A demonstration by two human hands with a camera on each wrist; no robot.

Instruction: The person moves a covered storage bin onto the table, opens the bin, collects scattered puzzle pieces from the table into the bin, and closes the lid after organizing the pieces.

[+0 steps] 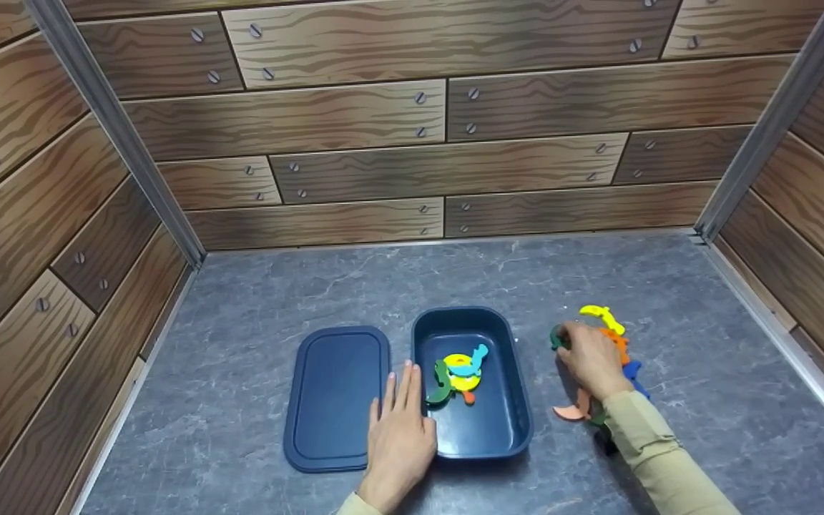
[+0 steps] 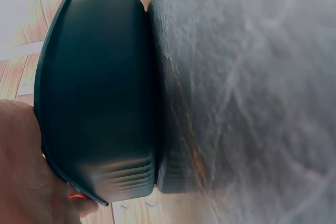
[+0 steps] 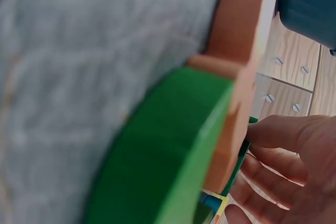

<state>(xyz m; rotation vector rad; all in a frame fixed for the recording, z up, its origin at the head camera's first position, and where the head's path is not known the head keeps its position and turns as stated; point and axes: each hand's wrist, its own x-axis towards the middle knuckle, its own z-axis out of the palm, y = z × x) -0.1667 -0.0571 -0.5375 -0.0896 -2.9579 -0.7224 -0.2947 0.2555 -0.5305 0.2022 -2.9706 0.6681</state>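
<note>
My left hand (image 1: 401,433) rests on the left rim of a dark blue plastic box (image 1: 516,436), its fingers straight. Inside the box are a green curved toy piece (image 1: 441,386), a yellow ring-like one (image 1: 471,384), a light blue animal-shaped one (image 1: 463,370) and a small orange tip (image 1: 468,398). To the right of the box, my right hand (image 1: 593,360) pinches a dark green toy piece (image 1: 556,337) between thumb and fingers; most of it is hidden. Around that hand lie yellow (image 1: 604,318), orange (image 1: 619,345), blue (image 1: 632,370) and salmon (image 1: 575,410) toy pieces.
The box's dark blue lid (image 1: 337,400) lies flat left of the box. Near the right forearm sits a black piece (image 1: 605,440), partly covered by the sleeve. Wood-patterned walls (image 1: 440,164) enclose the grey marbled tabletop (image 1: 254,293).
</note>
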